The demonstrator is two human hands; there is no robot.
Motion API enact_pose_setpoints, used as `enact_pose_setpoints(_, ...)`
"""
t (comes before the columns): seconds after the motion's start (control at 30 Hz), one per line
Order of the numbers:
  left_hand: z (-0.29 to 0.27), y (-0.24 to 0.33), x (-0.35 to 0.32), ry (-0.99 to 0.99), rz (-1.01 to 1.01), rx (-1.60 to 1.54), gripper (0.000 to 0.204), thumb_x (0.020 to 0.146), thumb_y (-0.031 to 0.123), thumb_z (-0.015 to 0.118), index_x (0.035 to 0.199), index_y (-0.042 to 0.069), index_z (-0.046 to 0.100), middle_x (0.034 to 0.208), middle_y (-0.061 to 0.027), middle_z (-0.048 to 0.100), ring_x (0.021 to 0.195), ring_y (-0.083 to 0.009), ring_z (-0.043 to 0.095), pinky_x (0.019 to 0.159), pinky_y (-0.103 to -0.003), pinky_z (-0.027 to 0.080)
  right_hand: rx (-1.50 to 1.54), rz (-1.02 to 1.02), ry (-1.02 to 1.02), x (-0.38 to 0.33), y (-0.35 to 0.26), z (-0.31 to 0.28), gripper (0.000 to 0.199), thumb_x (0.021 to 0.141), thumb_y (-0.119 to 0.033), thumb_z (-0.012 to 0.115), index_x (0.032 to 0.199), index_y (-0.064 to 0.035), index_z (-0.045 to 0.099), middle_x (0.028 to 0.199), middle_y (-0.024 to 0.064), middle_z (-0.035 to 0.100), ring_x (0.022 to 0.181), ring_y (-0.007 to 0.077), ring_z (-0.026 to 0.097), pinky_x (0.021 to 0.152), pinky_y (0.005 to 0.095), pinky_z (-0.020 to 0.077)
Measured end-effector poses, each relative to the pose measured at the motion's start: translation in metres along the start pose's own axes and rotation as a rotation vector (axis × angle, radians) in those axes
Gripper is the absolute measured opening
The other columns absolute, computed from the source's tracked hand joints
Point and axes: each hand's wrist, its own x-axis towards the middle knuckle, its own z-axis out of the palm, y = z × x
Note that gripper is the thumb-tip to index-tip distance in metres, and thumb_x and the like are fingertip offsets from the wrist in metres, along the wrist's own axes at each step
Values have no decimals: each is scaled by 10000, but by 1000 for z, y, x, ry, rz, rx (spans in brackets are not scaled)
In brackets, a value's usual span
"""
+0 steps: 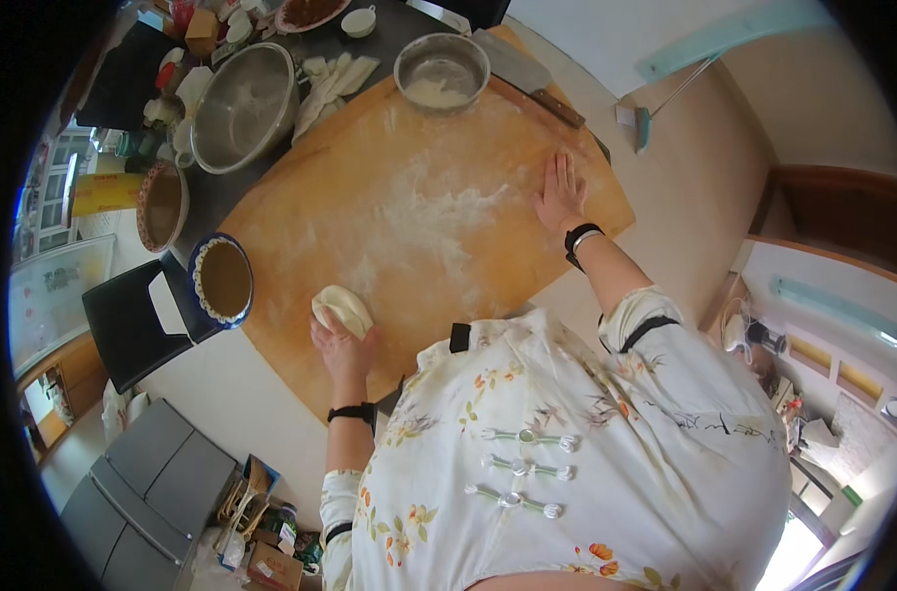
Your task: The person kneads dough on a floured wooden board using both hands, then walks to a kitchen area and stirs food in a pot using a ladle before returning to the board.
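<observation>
A pale lump of dough (342, 307) lies near the front left edge of a large floured wooden board (300, 217). My left hand (341, 347) rests against the dough from behind, fingers curled onto it. My right hand (561, 192) lies flat and spread on the board's right side, holding nothing. A dusting of loose flour (433, 212) covers the board's middle between my hands. Both wrists wear black bands.
A small steel bowl of flour (441, 71) and a cleaver (527, 77) sit at the board's far edge. A big steel bowl (243, 106), dough strips (332, 81), and two dishes of brown filling (223, 280) (162, 205) stand to the left. A black chair (133, 325) is beside the table.
</observation>
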Motion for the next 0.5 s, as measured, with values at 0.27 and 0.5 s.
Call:
enact_pose_setpoints(0.27,-4,9,7,-47,10,-5,1121,757,442,823,1582,103,144,1584,-333,168,1469,-475,181,1150,-544,311,661,-630,-8,-55,-116,48,693,989,-310,535,1527,48,285,1628,225,240,1529,358,181,1220,430,223)
enact_pose_setpoints(0.5,12,-6,-2,188,79,-279,837,834,297,778,1500,42,340,1436,-270,436,1347,-429,401,1076,-498,390,1045,-264,76,-77,-3,-22,390,1025,-226,526,1352,-21,587,1194,84,685,1130,201,625,933,319,465)
